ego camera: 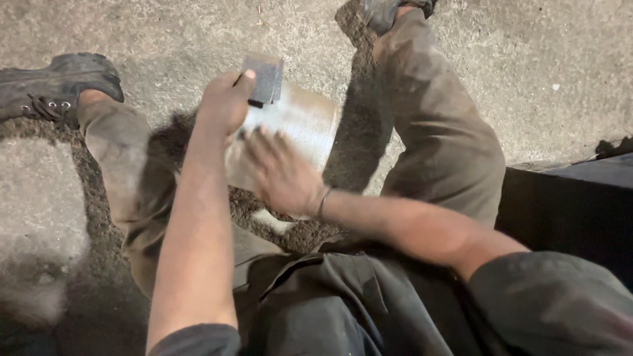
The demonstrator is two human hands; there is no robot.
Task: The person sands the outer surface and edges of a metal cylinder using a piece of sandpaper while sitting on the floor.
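Right hand [282,173] motion-blurred over the metal cylinder [300,128], its lower part hidden, right boot [389,12] cut off by top edge

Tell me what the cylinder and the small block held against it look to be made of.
Cylinder: probably metal, a dull silvery surface with fine streaks and a soft sheen. Block in the left hand: dark grey and matte, grainy looking, likely an abrasive sanding block or stone; the picture cannot settle which. The right hand lies on the cylinder.
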